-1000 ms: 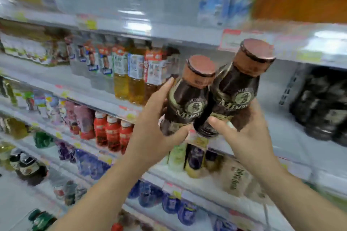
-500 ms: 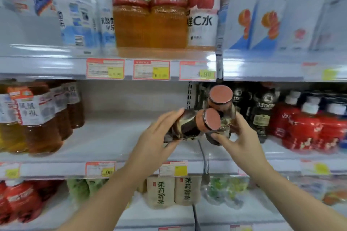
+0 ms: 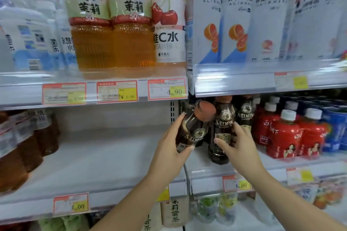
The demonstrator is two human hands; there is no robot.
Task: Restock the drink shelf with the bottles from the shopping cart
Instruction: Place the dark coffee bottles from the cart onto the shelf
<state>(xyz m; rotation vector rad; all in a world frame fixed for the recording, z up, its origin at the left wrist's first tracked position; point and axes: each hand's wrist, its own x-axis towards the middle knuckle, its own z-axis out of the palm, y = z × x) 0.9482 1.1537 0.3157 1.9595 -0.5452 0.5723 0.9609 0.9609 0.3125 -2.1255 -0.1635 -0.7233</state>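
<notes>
Fingers [image 3: 179,120] of the left hand [image 3: 169,148] are wrapped round a dark-brown plastic coffee bottle with a copper-brown screw cap [image 3: 195,131], thumb across the lower label, clamped mid-body. Right hand [image 3: 240,146] grips a second dark-brown plastic coffee bottle of the same brand [image 3: 223,127], thumb in front on the lower label, other fingers behind. Both bottles are at the left end of the right-hand section of the white metal drink shelf [image 3: 266,163], just in front of a matching dark bottle already shelved [image 3: 245,116], with red plastic bottles with white caps [image 3: 285,137] just beside to the right. Second bottle: long axis vertical, top up and close under the clear plastic price rail of the shelf above [image 3: 244,84], base at or just above the shelf front; cannot tell if it touches. First bottle: held off the shelf, long axis tilted, cap pointing up and right, almost against the second bottle's shoulder, label facing camera. Risks, as judgement: the tilted cap could knock the upright bottle as it is let go, and it sits near the front lip, so it could tip off. Pushing it back too hard could topple the matching bottle behind or shove the red row. The tilted bottle needs righting before it goes down, else it lands on its base edge and rolls. Low clearance under the rail could catch a cap.
</notes>
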